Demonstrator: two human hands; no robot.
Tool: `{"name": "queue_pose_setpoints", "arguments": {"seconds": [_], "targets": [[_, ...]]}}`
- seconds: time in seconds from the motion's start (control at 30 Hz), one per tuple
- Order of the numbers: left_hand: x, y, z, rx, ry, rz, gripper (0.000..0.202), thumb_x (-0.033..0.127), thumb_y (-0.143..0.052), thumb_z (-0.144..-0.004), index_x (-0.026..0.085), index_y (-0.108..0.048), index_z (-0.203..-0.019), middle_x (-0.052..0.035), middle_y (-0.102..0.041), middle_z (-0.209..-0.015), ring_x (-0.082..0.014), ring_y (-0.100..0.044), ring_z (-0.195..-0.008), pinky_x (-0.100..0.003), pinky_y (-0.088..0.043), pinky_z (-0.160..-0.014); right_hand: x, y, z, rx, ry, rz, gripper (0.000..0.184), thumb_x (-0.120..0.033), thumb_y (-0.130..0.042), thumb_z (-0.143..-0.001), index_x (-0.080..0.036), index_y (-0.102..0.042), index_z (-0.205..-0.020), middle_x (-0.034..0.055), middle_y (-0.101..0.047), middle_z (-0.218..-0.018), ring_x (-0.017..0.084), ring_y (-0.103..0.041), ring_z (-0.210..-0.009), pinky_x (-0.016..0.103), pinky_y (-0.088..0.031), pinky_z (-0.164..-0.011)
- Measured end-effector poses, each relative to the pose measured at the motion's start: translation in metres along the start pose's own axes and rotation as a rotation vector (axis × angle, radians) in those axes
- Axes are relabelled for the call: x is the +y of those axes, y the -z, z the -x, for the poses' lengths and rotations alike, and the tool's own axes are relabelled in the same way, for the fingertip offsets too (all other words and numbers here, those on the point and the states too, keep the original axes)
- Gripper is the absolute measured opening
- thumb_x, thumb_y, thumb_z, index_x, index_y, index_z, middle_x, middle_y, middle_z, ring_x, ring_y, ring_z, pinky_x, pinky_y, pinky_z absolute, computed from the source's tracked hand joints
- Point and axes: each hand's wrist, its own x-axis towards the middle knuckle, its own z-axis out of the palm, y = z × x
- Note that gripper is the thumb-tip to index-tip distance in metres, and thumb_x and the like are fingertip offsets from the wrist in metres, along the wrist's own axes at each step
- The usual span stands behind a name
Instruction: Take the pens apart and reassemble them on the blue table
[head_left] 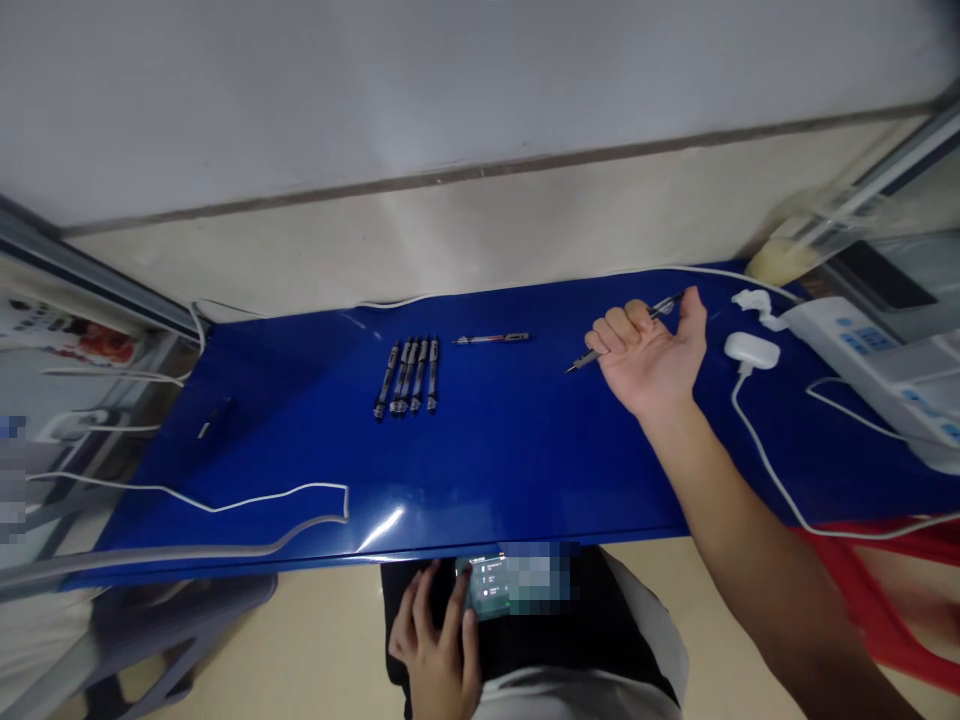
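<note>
Raised over the right part of the blue table point(525, 450), my right hand point(652, 355) is palm up with its fingers curled round a pen point(583, 360). The pen's tip points left, and its other end is by my thumb. Down on my lap, my left hand point(435, 640) lies with its fingers stretched out, touching the edge of a phone point(487, 588) with a lit screen. Several grey and black pens point(406, 378) lie side by side at the table's middle. Just right of them, one more pen point(491, 339) lies crosswise.
White earbud case point(752, 350) with a cable sits at the right, beside crumpled tissue point(761, 305) and a white box point(874, 360). A white cable point(214, 508) crosses the left front. A small dark object point(215, 418) lies at the left. The wall point(420, 240) borders the back.
</note>
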Motion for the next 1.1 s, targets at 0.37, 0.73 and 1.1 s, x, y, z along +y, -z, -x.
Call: {"name": "queue_pose_setpoints", "arguments": {"seconds": [0.37,0.73,1.1], "targets": [[0.0041,-0.0016,-0.0031,0.008,0.081,-0.052,0.066,0.023,-0.049,-0.095,0.042,-0.030,-0.154,-0.0078,-0.028,-0.160,-0.0374,-0.036,-0.139,-0.060,-0.031,-0.108,0.0006,-0.0005,0.0005,0.021,0.006,0.028,0.063,-0.073,-0.038,-0.091,-0.022,-0.022,-0.058,-0.0028,-0.030,-0.049,0.013,-0.032,-0.044,0.032,-0.037,-0.047],[0.0008,-0.0018,-0.0008,0.060,0.067,-0.028,0.065,0.019,-0.053,-0.093,0.041,-0.037,-0.152,-0.0084,-0.034,-0.157,-0.0365,-0.039,-0.136,-0.058,-0.033,-0.108,0.0009,0.0011,0.0000,0.010,-0.004,0.024,0.063,-0.073,-0.040,-0.090,-0.023,-0.022,-0.057,-0.0029,-0.030,-0.048,0.013,-0.033,-0.043,0.032,-0.036,-0.047],[-0.0008,-0.0038,-0.0016,0.078,0.099,-0.035,0.056,0.020,-0.056,-0.092,0.035,-0.049,-0.145,-0.0096,-0.040,-0.152,-0.0353,-0.041,-0.135,-0.056,-0.033,-0.108,0.0008,0.0016,0.0002,0.001,0.004,0.013,0.062,-0.071,-0.040,-0.091,-0.022,-0.023,-0.057,-0.0029,-0.030,-0.048,0.013,-0.034,-0.043,0.032,-0.037,-0.047]]}}
